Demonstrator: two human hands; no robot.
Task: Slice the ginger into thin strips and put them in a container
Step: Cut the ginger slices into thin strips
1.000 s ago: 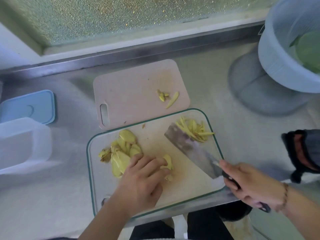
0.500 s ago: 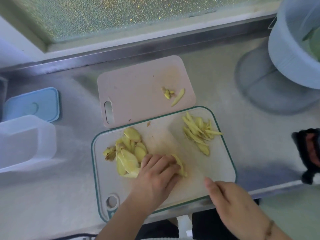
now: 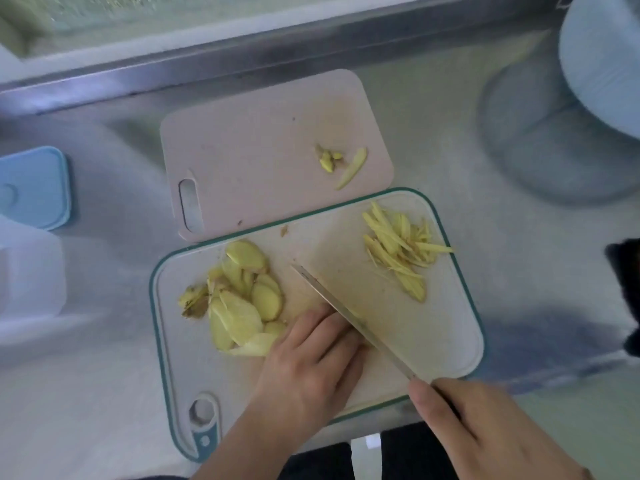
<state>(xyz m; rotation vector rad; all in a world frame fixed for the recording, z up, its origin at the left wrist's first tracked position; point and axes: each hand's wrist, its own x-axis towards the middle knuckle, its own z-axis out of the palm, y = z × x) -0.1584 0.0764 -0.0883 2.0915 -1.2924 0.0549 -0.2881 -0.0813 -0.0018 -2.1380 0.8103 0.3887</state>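
A white cutting board with a green rim lies in front of me. Flat ginger slices are piled on its left half, and thin ginger strips lie at its right. My left hand presses with curled fingers on ginger at the board's middle; that ginger is mostly hidden under the fingers. My right hand grips the handle of a cleaver. The blade stands edge-down right against my left knuckles. A clear plastic container stands at the far left.
A pink cutting board with a few ginger scraps lies behind the white one. A blue lid sits at the left beside the container. A pale blue basin stands at the back right on the steel counter.
The cleaver left the strip pile at the right, went out of sight, and now stands upright beside my left fingers. My left hand stayed on the ginger at the board's middle.
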